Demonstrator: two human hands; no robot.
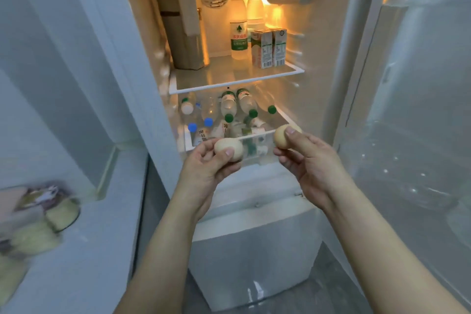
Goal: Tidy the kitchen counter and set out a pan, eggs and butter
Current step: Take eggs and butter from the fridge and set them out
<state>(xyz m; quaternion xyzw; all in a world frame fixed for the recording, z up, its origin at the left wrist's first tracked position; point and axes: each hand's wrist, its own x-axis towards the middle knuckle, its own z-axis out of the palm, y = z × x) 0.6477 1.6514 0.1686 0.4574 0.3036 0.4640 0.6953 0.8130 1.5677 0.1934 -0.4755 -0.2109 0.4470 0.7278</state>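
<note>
I stand facing an open fridge. My left hand (204, 168) grips a pale beige egg (226, 147) between thumb and fingers. My right hand (309, 160) holds a second beige egg (280, 136) the same way. Both eggs are in the air just in front of the clear drawer (265, 158) of the fridge, about a hand's width apart. No pan or butter is in view.
The drawer holds several water bottles (228, 106). On the glass shelf (237, 76) above stand two bottles, two milk cartons (267, 50) and a grey bag (183, 30). The fridge door (413, 109) is open on the right. A white counter (84, 237) with blurred items is at left.
</note>
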